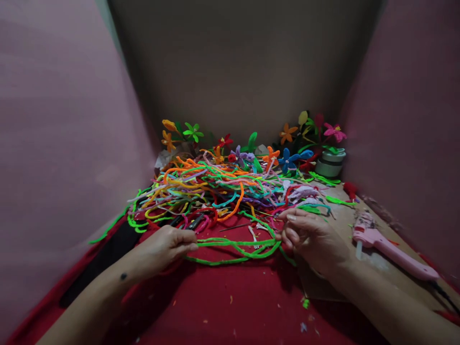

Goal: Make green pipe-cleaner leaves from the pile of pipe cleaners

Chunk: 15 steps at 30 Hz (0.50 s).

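Several bright green pipe cleaners stretch sideways between my two hands, above a red cloth. My left hand pinches their left ends between thumb and fingers. At the right, my right hand holds the green strands near the fingertips, with its fingers curled. Some strands cross and loop close to the right fingers, and one hangs below them. Behind the hands lies a large tangled pile of many-coloured pipe cleaners.
Fuzzy flowers stand behind the pile, beside a white and grey jar. A pink glue gun rests on a brown board at right. A black strip lies left. Scissors are partly under the pile.
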### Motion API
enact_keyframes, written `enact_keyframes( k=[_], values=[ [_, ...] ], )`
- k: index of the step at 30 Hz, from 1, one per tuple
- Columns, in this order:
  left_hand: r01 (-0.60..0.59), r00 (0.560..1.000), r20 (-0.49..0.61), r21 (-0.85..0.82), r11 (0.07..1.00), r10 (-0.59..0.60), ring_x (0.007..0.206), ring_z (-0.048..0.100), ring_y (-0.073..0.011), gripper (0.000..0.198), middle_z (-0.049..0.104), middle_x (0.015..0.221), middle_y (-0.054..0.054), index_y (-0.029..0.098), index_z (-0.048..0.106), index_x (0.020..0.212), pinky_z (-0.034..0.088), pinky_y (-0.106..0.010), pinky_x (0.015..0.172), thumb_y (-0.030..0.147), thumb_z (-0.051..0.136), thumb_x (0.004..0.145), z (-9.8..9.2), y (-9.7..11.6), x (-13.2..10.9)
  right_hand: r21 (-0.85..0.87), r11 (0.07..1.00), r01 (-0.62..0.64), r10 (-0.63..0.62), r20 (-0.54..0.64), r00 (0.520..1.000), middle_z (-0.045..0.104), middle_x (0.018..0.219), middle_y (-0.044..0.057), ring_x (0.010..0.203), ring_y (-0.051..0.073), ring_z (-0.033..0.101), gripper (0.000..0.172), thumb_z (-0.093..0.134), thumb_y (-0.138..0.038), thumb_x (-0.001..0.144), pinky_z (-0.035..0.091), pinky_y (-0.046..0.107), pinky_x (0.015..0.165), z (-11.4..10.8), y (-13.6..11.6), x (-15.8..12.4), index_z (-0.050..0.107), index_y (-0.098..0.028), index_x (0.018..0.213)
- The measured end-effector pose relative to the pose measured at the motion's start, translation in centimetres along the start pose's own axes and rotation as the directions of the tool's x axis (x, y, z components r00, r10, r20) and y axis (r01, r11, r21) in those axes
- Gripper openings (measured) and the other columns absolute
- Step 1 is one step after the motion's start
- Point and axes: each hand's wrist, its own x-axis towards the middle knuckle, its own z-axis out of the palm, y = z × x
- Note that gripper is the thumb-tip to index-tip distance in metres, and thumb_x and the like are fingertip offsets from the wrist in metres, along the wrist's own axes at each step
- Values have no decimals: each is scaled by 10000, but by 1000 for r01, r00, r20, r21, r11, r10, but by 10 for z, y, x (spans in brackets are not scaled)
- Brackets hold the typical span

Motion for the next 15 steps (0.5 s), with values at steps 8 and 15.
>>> enact_keyframes(
  k=[8,15],
  values=[
    [-7,997,-72,105,994,14,501,261,-93,295,299,515,36,173,426,512,204,-199,476,326,454,762,-1,1,2,-22,1000,-17,16,-30,999,507,414,-37,385,98,477,62,609,-215,695,450,275,560,-5,-4,-2,619,-169,735],
    [22,999,-38,331,943,-9,541,406,-116,224,473,580,6,190,516,601,247,-226,523,279,441,792,3,-5,-1,-281,960,-5,-12,-59,998,553,478,-15,444,97,479,126,641,-283,710,378,217,466,-4,-5,-3,612,-170,756]
  ],
)
